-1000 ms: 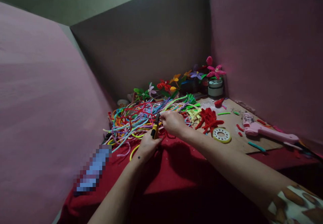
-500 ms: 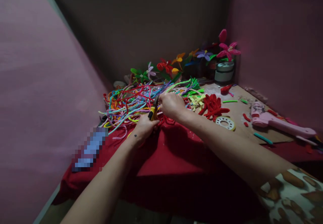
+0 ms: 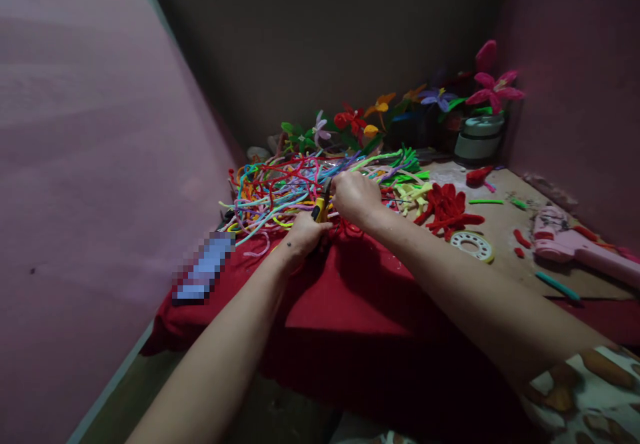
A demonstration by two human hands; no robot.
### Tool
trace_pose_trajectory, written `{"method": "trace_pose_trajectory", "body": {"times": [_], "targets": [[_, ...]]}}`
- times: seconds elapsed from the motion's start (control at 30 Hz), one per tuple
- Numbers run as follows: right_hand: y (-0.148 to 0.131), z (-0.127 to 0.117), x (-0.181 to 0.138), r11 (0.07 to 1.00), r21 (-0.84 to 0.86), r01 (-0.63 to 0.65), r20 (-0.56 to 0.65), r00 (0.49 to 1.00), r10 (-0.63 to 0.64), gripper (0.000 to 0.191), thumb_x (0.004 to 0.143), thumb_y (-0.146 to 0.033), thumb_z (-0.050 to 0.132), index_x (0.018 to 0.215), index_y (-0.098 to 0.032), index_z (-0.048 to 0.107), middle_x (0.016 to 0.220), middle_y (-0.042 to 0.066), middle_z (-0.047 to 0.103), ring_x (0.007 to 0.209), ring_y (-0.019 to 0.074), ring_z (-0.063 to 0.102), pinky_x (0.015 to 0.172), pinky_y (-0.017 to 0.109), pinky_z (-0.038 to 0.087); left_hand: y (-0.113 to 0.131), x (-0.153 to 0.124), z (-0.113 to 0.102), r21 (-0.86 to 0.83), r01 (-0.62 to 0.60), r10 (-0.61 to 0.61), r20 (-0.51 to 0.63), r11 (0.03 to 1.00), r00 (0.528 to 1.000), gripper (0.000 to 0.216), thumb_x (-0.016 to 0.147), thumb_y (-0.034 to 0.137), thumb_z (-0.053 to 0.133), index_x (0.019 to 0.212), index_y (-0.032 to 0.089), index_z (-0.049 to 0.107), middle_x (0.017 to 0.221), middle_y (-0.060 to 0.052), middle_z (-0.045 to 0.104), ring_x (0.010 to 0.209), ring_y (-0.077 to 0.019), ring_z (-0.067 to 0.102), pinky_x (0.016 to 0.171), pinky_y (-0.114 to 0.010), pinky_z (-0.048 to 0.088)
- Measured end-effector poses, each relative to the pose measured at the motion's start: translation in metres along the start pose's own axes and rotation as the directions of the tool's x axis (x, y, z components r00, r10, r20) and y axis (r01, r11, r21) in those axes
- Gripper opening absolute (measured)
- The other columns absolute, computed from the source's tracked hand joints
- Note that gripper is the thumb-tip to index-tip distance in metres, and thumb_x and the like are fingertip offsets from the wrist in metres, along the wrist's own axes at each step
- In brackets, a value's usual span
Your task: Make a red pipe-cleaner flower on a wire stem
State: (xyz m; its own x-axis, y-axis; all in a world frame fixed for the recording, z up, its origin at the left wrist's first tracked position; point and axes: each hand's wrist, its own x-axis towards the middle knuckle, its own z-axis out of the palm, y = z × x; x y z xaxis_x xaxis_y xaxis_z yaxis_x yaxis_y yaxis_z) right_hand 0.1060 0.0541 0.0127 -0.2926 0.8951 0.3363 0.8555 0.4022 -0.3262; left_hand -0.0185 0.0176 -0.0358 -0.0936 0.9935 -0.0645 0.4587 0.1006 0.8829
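Note:
My left hand (image 3: 306, 232) is closed around pliers with yellow and black handles (image 3: 320, 209), their dark jaws pointing up and away from me. Right beside the jaws, my right hand (image 3: 356, 196) is closed with its fingers curled in. A thin dark wire (image 3: 395, 200) sticks out past the right hand, and the fingers appear wrapped on it; the exact grip is hidden. Behind both hands spreads a tangled heap of coloured pipe cleaners (image 3: 280, 194). Red pipe-cleaner pieces (image 3: 447, 207) lie to the right of my right hand.
A red cloth (image 3: 350, 297) covers the table. On the board at right lie a roll of tape (image 3: 471, 247), a pink glue gun (image 3: 560, 241) and a teal piece (image 3: 557, 285). Pipe-cleaner flowers (image 3: 350, 121) stand behind, near a grey container (image 3: 479, 139). A blurred-out object (image 3: 206, 269) lies left.
The whole view has shifted, so everything sits further right in the picture. Both hands keep nearly the same pose at the pliers, with the wire still at the right hand.

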Motion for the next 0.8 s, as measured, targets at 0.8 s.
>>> {"method": "trace_pose_trajectory", "body": {"times": [0.8], "targets": [[0.028,0.003,-0.031,0.998,-0.06,0.036,0.019,0.999,-0.035,0.029,0.081,-0.024,0.04,0.088,-0.022,0.068,0.082,0.01,0.07,0.078,0.0244,0.064,0.063,0.03,0.043,-0.051,-0.121,-0.141,0.843,0.449,-0.307,-0.361,0.297,0.881,0.054,0.069,0.064,0.044,0.089,0.015,0.054,0.093,-0.02,0.066,0.084,-0.0345,0.062,0.065,-0.037,0.042]]}}
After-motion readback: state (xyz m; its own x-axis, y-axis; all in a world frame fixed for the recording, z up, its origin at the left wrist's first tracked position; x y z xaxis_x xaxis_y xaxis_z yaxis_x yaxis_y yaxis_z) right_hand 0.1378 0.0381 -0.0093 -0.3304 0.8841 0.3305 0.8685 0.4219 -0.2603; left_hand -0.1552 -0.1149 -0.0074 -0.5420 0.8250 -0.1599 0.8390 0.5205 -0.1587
